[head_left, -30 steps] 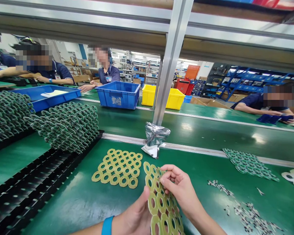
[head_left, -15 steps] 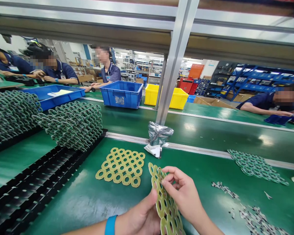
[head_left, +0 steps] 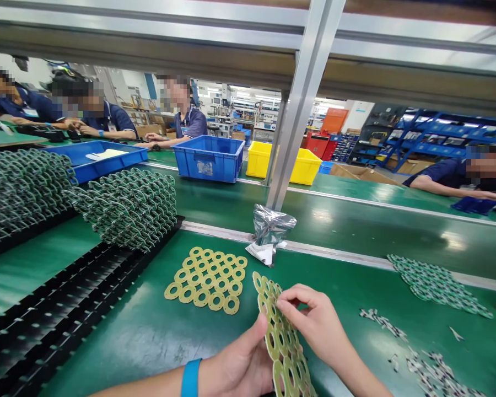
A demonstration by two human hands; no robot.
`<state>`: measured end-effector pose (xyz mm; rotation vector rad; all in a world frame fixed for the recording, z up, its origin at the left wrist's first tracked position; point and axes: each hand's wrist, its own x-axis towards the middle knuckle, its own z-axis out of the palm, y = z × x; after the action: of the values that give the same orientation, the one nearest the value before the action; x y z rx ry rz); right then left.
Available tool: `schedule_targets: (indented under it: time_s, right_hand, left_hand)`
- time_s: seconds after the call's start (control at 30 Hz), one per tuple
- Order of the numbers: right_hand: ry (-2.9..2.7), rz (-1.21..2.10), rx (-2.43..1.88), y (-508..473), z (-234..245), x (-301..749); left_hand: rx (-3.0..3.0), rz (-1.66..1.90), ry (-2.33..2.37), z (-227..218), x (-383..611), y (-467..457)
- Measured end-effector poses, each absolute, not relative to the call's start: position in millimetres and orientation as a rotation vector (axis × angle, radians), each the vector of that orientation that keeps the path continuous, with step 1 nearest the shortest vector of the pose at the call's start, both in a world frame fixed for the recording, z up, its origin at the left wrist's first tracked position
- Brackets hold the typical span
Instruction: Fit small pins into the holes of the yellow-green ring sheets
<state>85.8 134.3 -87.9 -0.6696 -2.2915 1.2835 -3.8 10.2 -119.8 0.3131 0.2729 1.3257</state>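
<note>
My left hand (head_left: pixel 242 358), a blue band at its wrist, grips a yellowish panel of ring-shaped circuit boards (head_left: pixel 278 336) by its near left side. The panel is tilted up on edge, its lower end out of frame. At the panel's upper right part, my right hand (head_left: pixel 314 317) has thumb and index finger pinched together against the rings. Whatever may be between those fingertips is too small or hidden to make out. Flat on the green bench to the left lies a second yellowish ring panel (head_left: pixel 206 280).
Green circuit panels (head_left: pixel 128 207) stand in a black slotted rack (head_left: pixel 78 298) at left. Small black-and-white parts (head_left: pixel 434 369) lie scattered at right, near another green panel (head_left: pixel 438 286). A silver bag (head_left: pixel 270 226) sits by the metal post (head_left: pixel 300 105). Co-workers sit beyond blue and yellow bins.
The right hand's index finger has closed down toward the thumb at the panel. My left hand keeps its hold, and the whole view has shifted slightly.
</note>
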Motion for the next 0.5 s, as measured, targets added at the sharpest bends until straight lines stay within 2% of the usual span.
schedule_targets:
  time_s: [0.5]
  right_hand:
    - [-2.314,1.215,-0.698,126.2,-88.3,81.9]
  left_hand:
    - [0.342,1.319,0.347,-115.8,-3.1,12.5]
